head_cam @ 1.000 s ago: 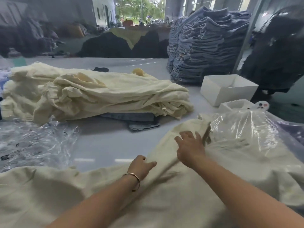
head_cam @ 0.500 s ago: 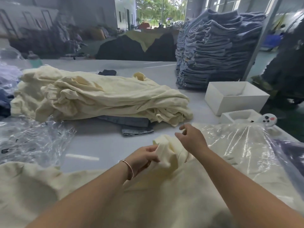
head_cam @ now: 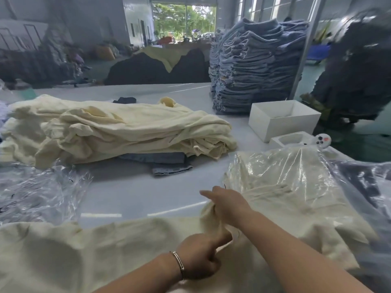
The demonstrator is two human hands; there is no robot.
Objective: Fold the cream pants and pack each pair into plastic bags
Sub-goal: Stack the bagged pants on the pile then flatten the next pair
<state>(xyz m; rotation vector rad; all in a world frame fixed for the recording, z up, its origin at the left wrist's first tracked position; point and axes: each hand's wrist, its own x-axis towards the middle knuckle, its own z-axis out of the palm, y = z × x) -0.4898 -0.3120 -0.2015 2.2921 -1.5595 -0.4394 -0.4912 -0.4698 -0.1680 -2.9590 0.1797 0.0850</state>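
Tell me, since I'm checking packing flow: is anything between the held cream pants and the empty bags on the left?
Nothing visible. Both hands, left hand and right hand, grip the cream pants; only bare table separates them from the empty plastic bags.

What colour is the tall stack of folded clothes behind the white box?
The tall stack is blue, like denim. The head view, the only one, shows it.

No readable text, no labels, no brand names, no numbers, no signs on any cloth, bag or box, faint dark marks on the crumpled clear plastic bags (head_cam: 40,193) at near left too blurred to read
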